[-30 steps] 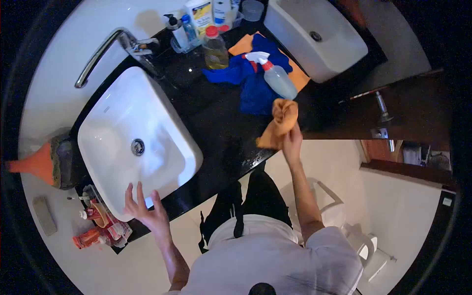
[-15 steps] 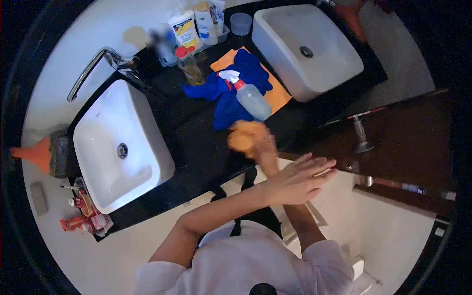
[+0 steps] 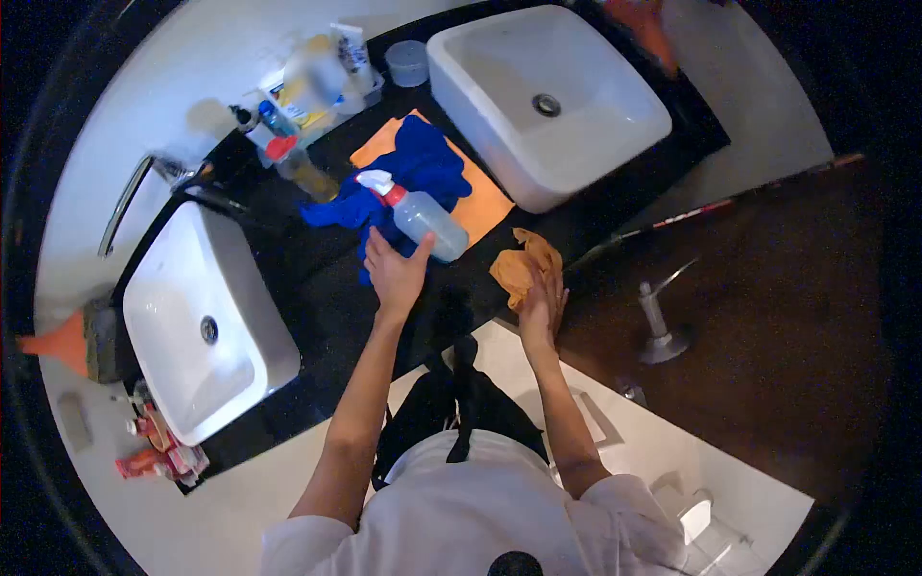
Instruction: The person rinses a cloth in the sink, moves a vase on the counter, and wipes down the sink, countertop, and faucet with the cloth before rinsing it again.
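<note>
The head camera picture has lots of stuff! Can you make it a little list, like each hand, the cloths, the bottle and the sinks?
Left hand: open, beside the spray bottle; can't tell if touching
Right hand: holding a crumpled orange cloth
Spray bottle: lying across the blue cloth
Blue cloth: bunched up, partly over a flat orange cloth
Sinks: two, both white, one left, one right
Counter: black

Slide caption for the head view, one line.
Right hand holds a crumpled orange cloth; left hand is at a translucent red-necked plastic spray bottle, contact unclear.
</note>
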A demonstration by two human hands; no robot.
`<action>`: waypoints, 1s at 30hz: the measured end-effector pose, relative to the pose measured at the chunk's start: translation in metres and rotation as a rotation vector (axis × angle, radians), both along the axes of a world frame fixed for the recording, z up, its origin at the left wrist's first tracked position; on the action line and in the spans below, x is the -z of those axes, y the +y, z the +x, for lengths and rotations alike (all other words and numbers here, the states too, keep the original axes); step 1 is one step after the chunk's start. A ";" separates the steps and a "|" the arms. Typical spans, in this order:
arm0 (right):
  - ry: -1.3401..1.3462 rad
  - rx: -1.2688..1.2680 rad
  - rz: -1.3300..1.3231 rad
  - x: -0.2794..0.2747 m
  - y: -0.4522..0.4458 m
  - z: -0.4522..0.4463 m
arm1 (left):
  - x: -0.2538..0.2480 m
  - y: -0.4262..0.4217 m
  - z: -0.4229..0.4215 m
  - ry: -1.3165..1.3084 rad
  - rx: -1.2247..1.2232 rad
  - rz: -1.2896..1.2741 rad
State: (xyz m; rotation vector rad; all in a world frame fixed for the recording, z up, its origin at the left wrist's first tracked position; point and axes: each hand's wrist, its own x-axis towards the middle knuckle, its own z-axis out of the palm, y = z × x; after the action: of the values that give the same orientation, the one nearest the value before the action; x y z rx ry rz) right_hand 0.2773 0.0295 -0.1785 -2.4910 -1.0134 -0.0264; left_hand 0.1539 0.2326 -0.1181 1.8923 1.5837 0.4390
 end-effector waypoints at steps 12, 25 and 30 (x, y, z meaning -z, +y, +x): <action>0.103 -0.048 0.344 -0.008 0.024 0.077 | -0.033 -0.012 -0.033 -0.368 0.315 0.393; 0.174 0.131 0.756 -0.043 0.077 0.248 | -0.080 -0.002 0.114 -0.435 0.501 0.335; 0.248 0.433 1.126 -0.056 0.094 0.388 | -0.071 0.007 0.198 -0.419 0.387 -0.024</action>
State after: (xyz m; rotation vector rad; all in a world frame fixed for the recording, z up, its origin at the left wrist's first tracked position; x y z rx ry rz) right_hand 0.6652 0.1233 -0.1226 -1.5460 -0.1906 -0.3173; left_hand 0.3517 0.2392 -0.0475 1.8796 0.9253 0.5926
